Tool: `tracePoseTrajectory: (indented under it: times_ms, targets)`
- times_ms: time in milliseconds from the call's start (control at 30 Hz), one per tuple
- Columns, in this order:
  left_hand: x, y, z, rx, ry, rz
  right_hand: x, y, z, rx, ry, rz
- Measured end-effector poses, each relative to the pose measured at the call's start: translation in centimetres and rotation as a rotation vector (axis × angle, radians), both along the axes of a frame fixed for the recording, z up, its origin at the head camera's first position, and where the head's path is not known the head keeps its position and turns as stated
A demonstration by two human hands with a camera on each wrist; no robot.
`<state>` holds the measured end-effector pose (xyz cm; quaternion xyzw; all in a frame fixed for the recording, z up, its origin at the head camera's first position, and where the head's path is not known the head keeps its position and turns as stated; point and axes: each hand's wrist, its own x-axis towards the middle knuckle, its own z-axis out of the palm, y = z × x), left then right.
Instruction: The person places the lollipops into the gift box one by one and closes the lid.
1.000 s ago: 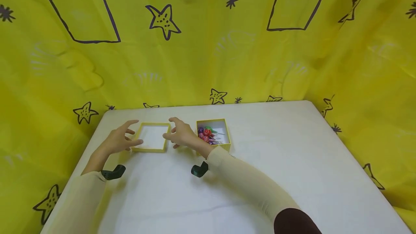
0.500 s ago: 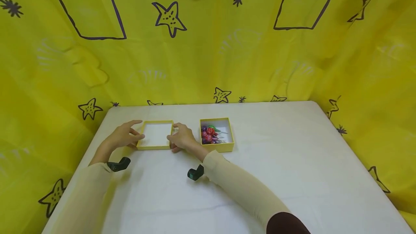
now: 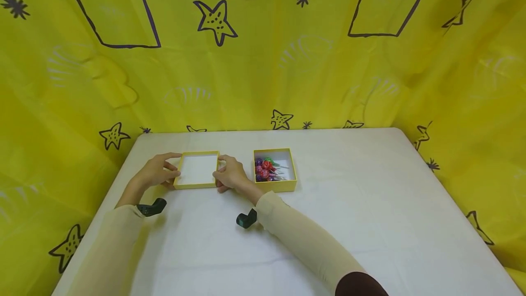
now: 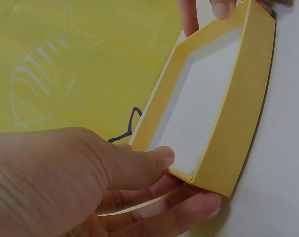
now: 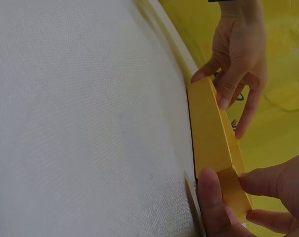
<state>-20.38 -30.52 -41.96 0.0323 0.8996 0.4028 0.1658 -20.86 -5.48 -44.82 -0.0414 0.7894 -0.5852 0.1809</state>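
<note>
A shallow yellow box lid (image 3: 197, 186) lies at the back left of the table, its white inside facing up. My left hand (image 3: 154, 171) grips its left side. In the left wrist view that thumb lies over the rim of the lid (image 4: 238, 108), while the other fingers are outside and low against the wall. At the opposite side my right hand (image 3: 232, 172) pinches the lid's right wall between thumb and fingers. Both hands also show around the yellow wall (image 5: 208, 133) in the right wrist view.
Right of the lid stands a deeper yellow box (image 3: 275, 187), open on top, with several wrapped lollipops (image 3: 265, 169) inside. A white cloth covers the table (image 3: 349, 204). Yellow curtains (image 3: 255, 67) with drawn stars and fish hang behind and at both sides.
Both hands have come in against the lid: the right hand's spread fingers have closed onto its right side, and the left hand now grips the left side. The box of lollipops stays put.
</note>
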Motion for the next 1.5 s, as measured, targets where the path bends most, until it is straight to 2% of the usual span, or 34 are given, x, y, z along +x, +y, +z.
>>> tracePoseTrajectory:
  times_ms: [200,333,467,600,767,867,967,1167,1300,1400,1500]
  targets:
    - [0.0,0.1,0.2,-0.019,-0.018,0.014,0.0,0.0,0.1,0.001,0.0,-0.006]
    - [-0.2,0.1,0.1,0.016,-0.043,0.043,-0.2,-0.1,0.2,0.015,-0.007,-0.021]
    - [-0.3,0.6,0.1,0.046,-0.048,0.082,-0.3,-0.1,0.4,0.076,0.012,-0.029]
    - [-0.1,1.7,0.6,0.046,0.04,0.108,-0.3,0.0,1.1,0.175,0.105,-0.041]
    - [0.3,3.3,1.9,0.014,0.245,0.166,-0.2,0.6,2.5,0.248,0.262,-0.079]
    - [0.6,4.4,2.6,0.026,0.346,0.232,-0.1,1.1,3.5,0.19,0.305,-0.101]
    - [0.9,5.5,3.3,0.091,0.387,0.303,0.0,1.6,4.1,0.076,0.312,-0.125]
    - [1.4,7.9,4.6,0.313,0.338,0.449,0.3,2.5,4.9,-0.178,0.324,-0.195]
    - [1.6,9.4,5.1,0.453,0.333,0.536,0.1,2.9,5.3,-0.243,0.368,-0.301]
    - [1.6,10.2,5.2,0.513,0.357,0.563,0.1,3.0,5.6,-0.268,0.388,-0.391]
    - [1.7,10.8,5.1,0.535,0.38,0.564,0.1,3.3,5.9,-0.281,0.383,-0.434]
